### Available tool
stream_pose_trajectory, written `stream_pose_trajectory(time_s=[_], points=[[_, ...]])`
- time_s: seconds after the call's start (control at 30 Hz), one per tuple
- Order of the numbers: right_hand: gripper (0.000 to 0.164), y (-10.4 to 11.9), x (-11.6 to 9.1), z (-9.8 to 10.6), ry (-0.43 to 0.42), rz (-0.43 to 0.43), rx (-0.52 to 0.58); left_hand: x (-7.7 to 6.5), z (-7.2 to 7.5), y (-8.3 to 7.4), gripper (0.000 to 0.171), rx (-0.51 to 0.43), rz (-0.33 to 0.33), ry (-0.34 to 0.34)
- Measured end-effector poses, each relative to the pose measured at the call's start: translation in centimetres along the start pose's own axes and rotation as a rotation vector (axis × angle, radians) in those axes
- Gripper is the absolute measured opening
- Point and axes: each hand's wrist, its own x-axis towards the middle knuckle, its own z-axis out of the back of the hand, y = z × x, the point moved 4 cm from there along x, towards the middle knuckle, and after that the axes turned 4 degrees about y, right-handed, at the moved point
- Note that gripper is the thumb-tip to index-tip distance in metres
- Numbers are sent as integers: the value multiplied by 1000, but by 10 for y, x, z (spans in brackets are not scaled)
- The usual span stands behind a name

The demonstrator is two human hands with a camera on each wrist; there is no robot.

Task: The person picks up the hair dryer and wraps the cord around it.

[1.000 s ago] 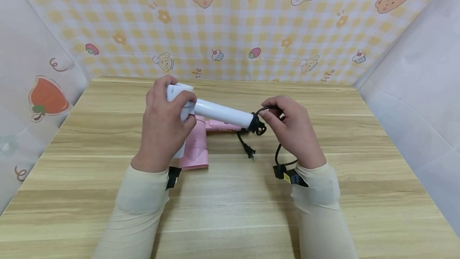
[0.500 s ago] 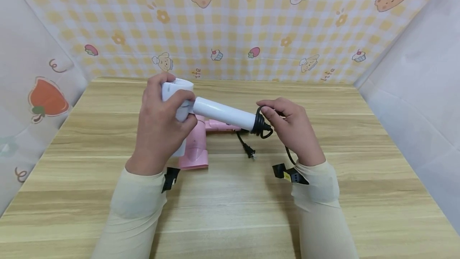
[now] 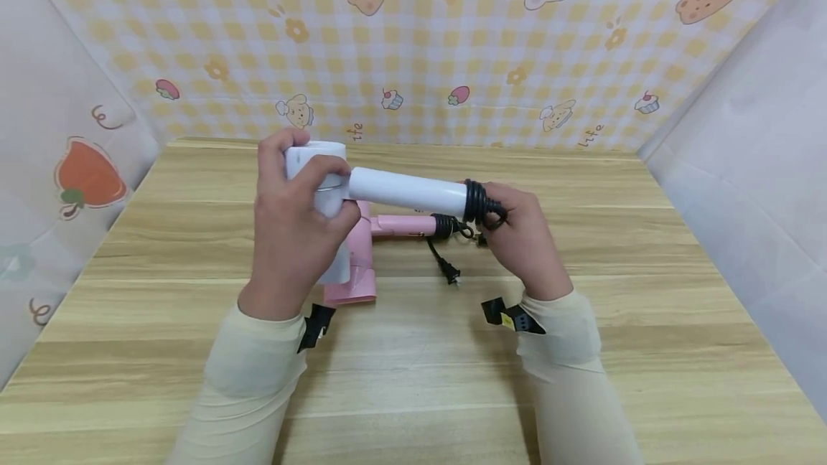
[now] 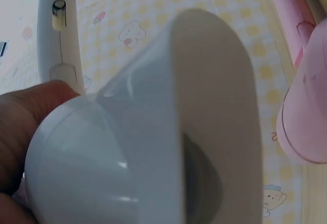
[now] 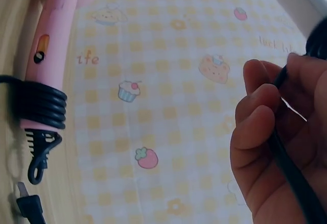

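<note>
White dryer, held above the bench. The left hand has its grip curled round the dryer's head, thumb and fingers meeting the body near the joint with the handle. The handle points toward the person's right; a black cord is wound round its far end in several turns. The right hand lies at that end, partly behind the coils in the head view; its grip pinches the cord, which in the right-wrist view passes between thumb and bent fingers. In the left-wrist view, the flared nozzle fills the centre and a switch shows on the handle. The pink dryer lies on the bench, partly covered by the white one in the head view, its own lead coiled round its lower end. A black plug rests nearby. Behind: checked cloth.
</note>
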Motion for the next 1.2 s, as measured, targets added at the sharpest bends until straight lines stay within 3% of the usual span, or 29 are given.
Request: stream_pose_trajectory(time_s=[0.13,0.23,0.43,0.53,0.67,0.77,0.97,1.1,1.2], points=[[12,2,1,-7,41,-38,-32,-1,-2,2,29,1,30,-8],[12,3,1,-10,81,-51,-21,-1,-3,4,28,7,42,-8],[9,1,0,-12,128,2,-55,-2,-7,7,27,41,44,-14],[10,3,0,-15,177,32,-118,-2,-7,9,28,65,54,-33],[17,6,1,-20,265,13,-207,-2,-7,13,30,104,86,-52],[11,7,1,-23,313,1,-254,-3,-9,15,30,138,103,-54],[8,11,-4,-24,363,59,-339,-4,-12,21,30,190,149,-54],[21,17,-7,-21,361,125,-321,-4,-13,26,32,220,202,-41],[14,23,-8,-17,318,188,-286,-5,-13,29,33,246,224,-23]])
